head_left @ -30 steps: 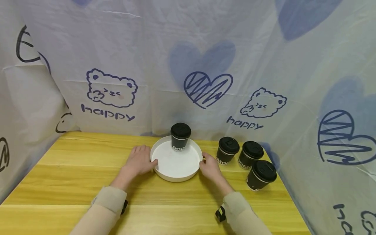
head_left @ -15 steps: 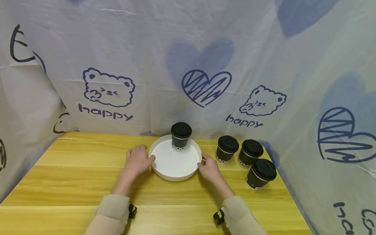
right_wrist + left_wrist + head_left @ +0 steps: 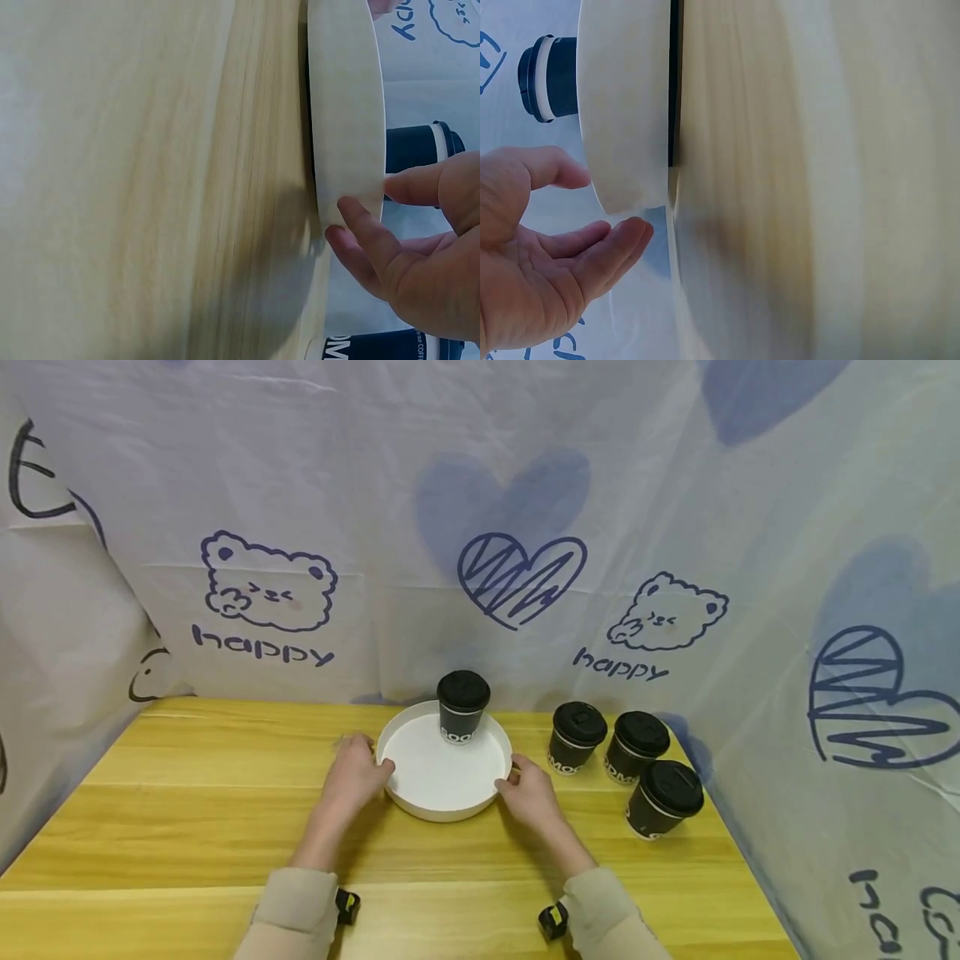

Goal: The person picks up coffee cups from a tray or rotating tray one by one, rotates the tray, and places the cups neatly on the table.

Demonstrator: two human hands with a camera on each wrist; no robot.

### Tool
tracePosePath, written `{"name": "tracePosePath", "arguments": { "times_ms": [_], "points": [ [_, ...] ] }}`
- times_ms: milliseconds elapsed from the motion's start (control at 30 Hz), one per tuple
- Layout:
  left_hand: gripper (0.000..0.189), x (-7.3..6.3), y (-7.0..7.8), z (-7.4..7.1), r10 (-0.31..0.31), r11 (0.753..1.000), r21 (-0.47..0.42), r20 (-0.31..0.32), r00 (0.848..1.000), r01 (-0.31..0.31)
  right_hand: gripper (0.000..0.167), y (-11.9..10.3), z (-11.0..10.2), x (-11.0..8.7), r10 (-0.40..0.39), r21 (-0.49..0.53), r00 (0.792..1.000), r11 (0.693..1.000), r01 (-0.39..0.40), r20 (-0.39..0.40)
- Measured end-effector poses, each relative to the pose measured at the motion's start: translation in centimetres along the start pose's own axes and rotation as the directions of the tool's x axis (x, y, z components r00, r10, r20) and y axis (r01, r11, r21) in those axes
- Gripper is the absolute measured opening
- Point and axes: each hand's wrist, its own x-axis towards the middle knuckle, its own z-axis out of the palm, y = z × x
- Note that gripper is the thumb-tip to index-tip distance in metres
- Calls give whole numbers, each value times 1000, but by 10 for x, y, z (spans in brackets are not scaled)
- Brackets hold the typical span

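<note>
A round white tray [image 3: 438, 781] with a low raised rim stands on the wooden table. One black lidded paper coffee cup [image 3: 462, 710] stands upright inside it, towards the back. My left hand [image 3: 354, 781] holds the tray's left side, thumb at the rim and fingers against the outer wall [image 3: 626, 112]. On the opposite side my right hand [image 3: 531, 792] pinches the tray, its thumb on the rim and fingertips on the outer wall [image 3: 346, 112]. In the right wrist view, a dark strip shows along the tray's underside.
Several more black lidded cups stand at the right: one nearest the tray [image 3: 576, 739], another beside it [image 3: 636, 747], and one closer to me [image 3: 663, 802]. A printed cloth [image 3: 405, 627] hangs behind the table and along its sides.
My left fingers have drawn in from lying beside the tray to its wall. The tray seems turned slightly, its cup a little further right within it. The head view has shifted slightly.
</note>
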Motion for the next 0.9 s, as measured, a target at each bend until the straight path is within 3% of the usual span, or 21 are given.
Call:
{"name": "tracePosePath", "arguments": {
  "times_ms": [267, 433, 633, 900],
  "points": [
    [48, -1, -2, 4, 0, 999, -45, -11, 1000, 0, 52, 2, 2, 0, -8, 1, 1000, 1000, 8, -2],
    [49, 2, -3, 3, 3, 998, -60, 1, 1000, -2, 57, -1, -1, 3, 27, 42, 999, 999, -26, -29],
    [51, 5, -3, 0, -3, 996, -94, 15, 1000, 5, 59, -4, -6, 17, 14, 72, 997, 997, -9, -73],
    [52, 11, -2, -1, -20, 991, -129, 46, 999, 26, 54, 1, -7, 35, -30, 32, 997, 999, 33, -74]
  ]
}}
